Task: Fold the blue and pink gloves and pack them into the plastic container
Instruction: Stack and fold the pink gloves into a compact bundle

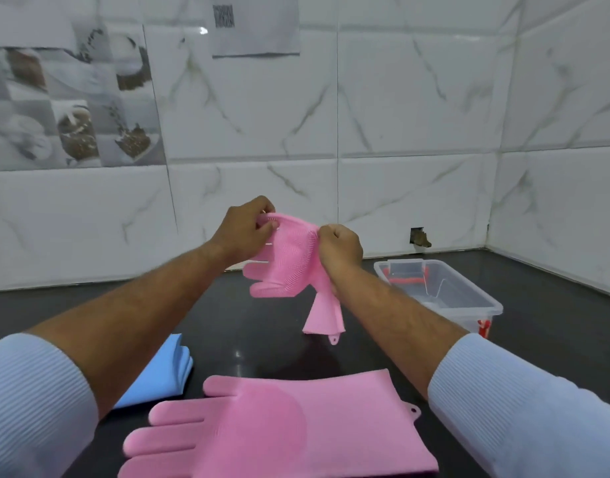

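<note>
Both my hands hold a pink bristled glove (pixel 289 260) up in the air above the dark counter. My left hand (pixel 243 229) pinches its top edge, and my right hand (pixel 339 251) grips its right side, with the cuff hanging down below. A second pink glove (pixel 282 429) lies flat on the counter near me, fingers pointing left. A blue glove (pixel 158 374) lies at the left, partly hidden under my left forearm. The clear plastic container (pixel 469 291) stands open at the right, with red clips on its ends.
The dark counter (pixel 555 322) meets white marble-look wall tiles at the back and right. A small hole in the wall (pixel 420 237) shows just behind the container. A paper sheet (pixel 255 25) hangs on the wall above.
</note>
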